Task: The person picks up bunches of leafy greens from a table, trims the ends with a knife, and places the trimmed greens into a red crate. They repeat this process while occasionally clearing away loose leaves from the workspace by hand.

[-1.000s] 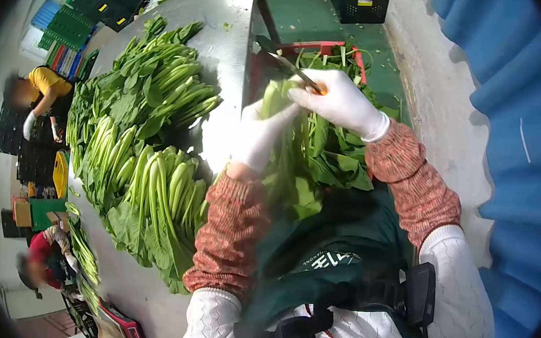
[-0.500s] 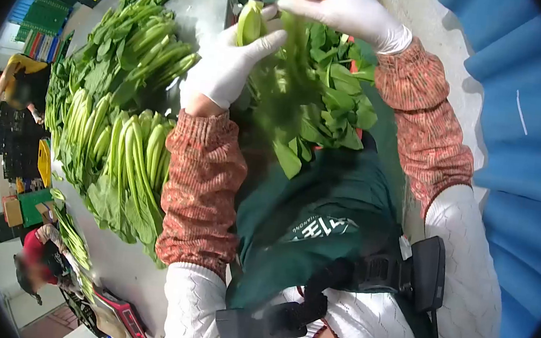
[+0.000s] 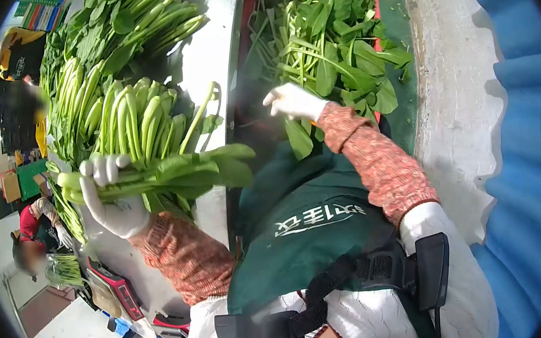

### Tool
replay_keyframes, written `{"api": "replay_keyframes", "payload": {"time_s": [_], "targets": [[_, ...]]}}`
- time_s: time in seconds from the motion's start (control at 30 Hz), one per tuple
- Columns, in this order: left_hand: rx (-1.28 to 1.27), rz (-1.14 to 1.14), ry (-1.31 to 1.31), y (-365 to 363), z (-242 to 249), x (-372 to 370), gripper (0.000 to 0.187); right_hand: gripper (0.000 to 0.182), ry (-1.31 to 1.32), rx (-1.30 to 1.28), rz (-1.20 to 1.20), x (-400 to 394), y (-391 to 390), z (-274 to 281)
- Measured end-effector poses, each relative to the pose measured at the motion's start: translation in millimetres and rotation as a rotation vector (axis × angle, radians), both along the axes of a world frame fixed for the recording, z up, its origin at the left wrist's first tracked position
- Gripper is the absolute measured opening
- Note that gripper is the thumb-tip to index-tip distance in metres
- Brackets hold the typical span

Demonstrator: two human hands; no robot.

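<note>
My left hand, in a white glove, is closed around a bunch of leafy greens with pale, thick stalk ends. It holds the bunch sideways over the metal table, stalk ends left and leaves right. Below it lie bundled leafy greens. My right hand, gloved too, has curled fingers near the front of a red crate of loose leaves and stalks. A bit of orange shows at its palm, apparently the handle of a knife; the blade is blurred or hidden.
More greens lie on the metal table to the far left. Red scales stand at the near left. Two co-workers are beyond the table. A blue curtain hangs at right.
My left hand has swung left and toward me, carrying the greens from beside the crate to over the table. My right hand has come down and left, away from the greens.
</note>
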State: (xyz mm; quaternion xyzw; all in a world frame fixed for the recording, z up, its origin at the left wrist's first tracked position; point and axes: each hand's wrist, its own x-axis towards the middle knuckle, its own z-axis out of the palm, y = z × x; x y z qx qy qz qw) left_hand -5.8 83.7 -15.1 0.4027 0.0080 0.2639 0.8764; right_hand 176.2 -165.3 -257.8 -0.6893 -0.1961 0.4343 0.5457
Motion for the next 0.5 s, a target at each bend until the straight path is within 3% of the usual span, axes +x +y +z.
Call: {"api": "replay_keyframes", "payload": {"time_s": [0.07,0.13,0.2,0.27,0.37,0.5], "targets": [[-0.069,-0.084,0.016,6.6,-7.6,-19.5,0.012,0.029,-0.039,-0.134,0.097,-12.2,13.6,-34.4],[-0.054,0.010,0.080,16.0,-4.1,-38.0,0.012,0.026,-0.109,-0.467,0.155,-5.6,7.3,-73.4],[-0.018,0.077,0.081,25.8,4.6,-55.4,0.009,0.022,-0.486,-0.533,0.104,16.2,-24.7,-159.3],[0.027,0.120,0.079,34.1,10.8,-69.7,0.007,0.021,-0.377,-0.463,0.078,24.0,-45.4,-149.4],[0.133,0.209,0.131,39.0,13.2,-82.0,0.008,0.022,-0.467,-0.439,0.157,11.4,-39.6,-132.4],[0.245,0.246,0.075,36.7,15.5,-90.3,0.006,0.028,-0.247,-0.094,0.061,-11.5,-35.8,-80.0]]}}
